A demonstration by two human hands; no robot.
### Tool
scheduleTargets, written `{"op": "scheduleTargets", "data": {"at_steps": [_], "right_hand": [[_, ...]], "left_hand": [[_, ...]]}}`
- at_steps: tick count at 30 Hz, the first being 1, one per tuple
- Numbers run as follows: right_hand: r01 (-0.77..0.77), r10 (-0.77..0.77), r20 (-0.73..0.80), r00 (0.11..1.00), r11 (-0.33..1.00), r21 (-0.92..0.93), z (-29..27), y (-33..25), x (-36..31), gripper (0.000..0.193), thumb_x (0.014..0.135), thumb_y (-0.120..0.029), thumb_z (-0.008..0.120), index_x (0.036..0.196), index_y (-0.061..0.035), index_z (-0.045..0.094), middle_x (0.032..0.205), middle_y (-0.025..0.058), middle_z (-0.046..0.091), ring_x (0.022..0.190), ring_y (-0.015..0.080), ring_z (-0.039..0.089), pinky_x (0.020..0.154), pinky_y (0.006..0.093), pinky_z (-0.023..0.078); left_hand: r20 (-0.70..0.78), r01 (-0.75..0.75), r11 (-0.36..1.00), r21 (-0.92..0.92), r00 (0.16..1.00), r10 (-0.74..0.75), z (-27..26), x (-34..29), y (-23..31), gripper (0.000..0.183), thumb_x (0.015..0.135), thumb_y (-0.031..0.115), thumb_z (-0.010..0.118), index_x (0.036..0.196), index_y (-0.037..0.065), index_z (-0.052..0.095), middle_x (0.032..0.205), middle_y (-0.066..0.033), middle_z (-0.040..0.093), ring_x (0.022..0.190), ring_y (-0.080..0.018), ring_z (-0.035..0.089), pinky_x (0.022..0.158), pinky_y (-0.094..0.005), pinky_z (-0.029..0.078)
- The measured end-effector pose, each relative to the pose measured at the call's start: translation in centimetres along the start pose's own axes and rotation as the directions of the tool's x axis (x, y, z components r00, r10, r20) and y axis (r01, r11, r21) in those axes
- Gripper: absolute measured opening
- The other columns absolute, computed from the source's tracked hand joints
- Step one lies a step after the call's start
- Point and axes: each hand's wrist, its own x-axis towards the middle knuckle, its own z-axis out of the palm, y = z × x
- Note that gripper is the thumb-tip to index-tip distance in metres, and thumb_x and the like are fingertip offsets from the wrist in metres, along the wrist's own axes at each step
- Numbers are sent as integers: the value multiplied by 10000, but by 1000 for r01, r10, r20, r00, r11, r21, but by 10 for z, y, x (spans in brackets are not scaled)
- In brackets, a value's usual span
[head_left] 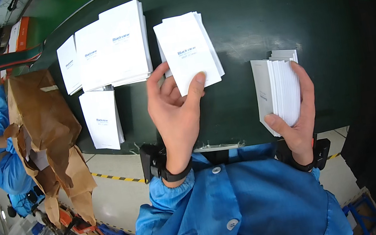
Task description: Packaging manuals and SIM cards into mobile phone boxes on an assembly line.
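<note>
Holding white booklets in both hands, the left hand (176, 119) on a fanned pile (186, 51), the right hand (301, 134) around a thick stack (286, 89).
The left grip is closed, thumb on the pile's lower corner and fingers behind its left side; the right grip is spread to the stack's thickness, thumb on the cover and fingers along the far side. A broad stretch of dark green surface (242, 104) parts the two, and more lies behind them. The right stack's lower end sits near the front edge, close to the person's body. To the left, larger booklet stacks (111, 51) stand just beside the pile, with a smaller stack (101, 119) below them and a torn brown paper bag (41, 106) beyond, crowding that side.
</note>
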Motion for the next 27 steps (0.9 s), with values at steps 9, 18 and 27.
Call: {"op": "scheduleTargets", "data": {"at_steps": [9, 18, 27], "right_hand": [[90, -94, 40, 995, 993, 75, -1, -6, 6, 928, 759, -139, 839, 1530, -31, 335, 1427, 193, 459, 1270, 289, 526, 1047, 385, 439], [100, -104, 26, 994, 987, 127, -2, -2, 3, 914, 778, -138, 843, 1529, -21, 337, 1438, 193, 457, 1294, 274, 515, 1070, 402, 433], [16, -24, 27, 999, 962, 274, 0, -3, 1, 795, 890, -166, 766, 1531, -8, 323, 1448, 196, 461, 1301, 269, 510, 1082, 396, 419]], "left_hand": [[76, -436, 621, 651, 852, 519, 11, -44, 19, 387, 866, 47, 778, 1223, -7, 636, 1115, -110, 699, 568, -61, 583, 484, -203, 419], [539, -303, 890, 339, 839, 80, 68, -11, 17, 384, 903, 115, 750, 1250, 7, 625, 1114, -134, 693, 686, -111, 665, 588, -251, 534], [530, -161, 969, 188, 847, 39, 59, -5, 11, 332, 929, 129, 740, 1217, 11, 625, 1088, -108, 685, 741, -121, 681, 626, -247, 558]]}}
